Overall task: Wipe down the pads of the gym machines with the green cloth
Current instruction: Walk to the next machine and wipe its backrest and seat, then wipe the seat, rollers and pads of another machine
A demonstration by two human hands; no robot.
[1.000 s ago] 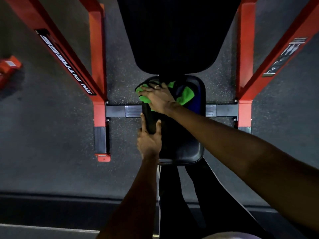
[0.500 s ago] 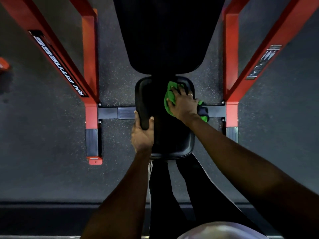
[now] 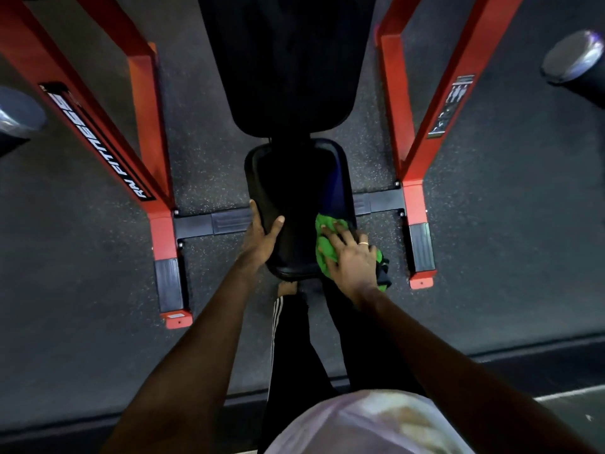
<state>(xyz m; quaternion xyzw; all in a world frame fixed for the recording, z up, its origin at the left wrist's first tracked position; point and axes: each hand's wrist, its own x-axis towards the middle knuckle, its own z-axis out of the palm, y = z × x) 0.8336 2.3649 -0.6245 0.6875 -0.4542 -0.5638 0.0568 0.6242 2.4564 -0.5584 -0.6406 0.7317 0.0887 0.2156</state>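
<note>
Right hand (image 3: 352, 257) dragged green cloth (image 3: 325, 244) down to seat pad (image 3: 294, 191) near-right corner.

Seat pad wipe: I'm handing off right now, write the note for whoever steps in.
Left hand: gripping the left edge of the seat pad, thumb on top, steadying it.
Right hand: pressed flat on the green cloth, at the seat's near right corner; part of the cloth hangs off the edge.
Done: cannot be judged from how the pad looks, it is too dark.
Left: the near left of the seat, and probably the back pad, which the cloth is not touching. Other machines are out of view.
</note>
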